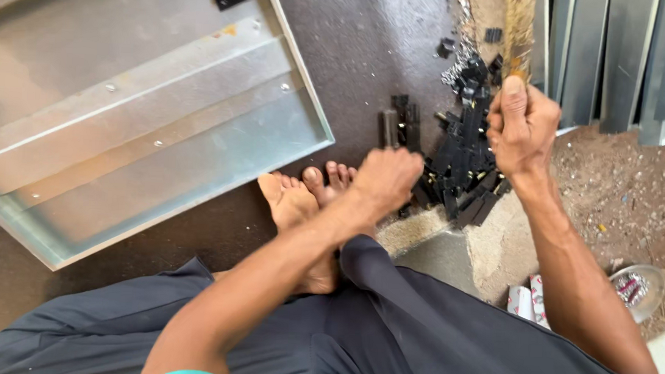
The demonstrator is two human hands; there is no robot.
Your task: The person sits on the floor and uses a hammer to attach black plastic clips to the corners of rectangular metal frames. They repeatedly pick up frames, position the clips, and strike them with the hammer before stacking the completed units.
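Head view: a bowl [636, 289] of small bits sits near the right elbow and could be knocked over. Bare feet [301, 200] lie just beside the left hand [382, 178], curled shut at the black parts [462, 167]; sharp pieces could nick toes. Right hand [524, 125] grips a stick [518, 30], which might scatter the pile.

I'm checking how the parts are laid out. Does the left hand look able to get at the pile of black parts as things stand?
Probably yes. The left hand hangs right at the edge of the pile of black parts, with nothing between them. The right hand grips a wooden stick above the pile's far side, leaving the near side free.
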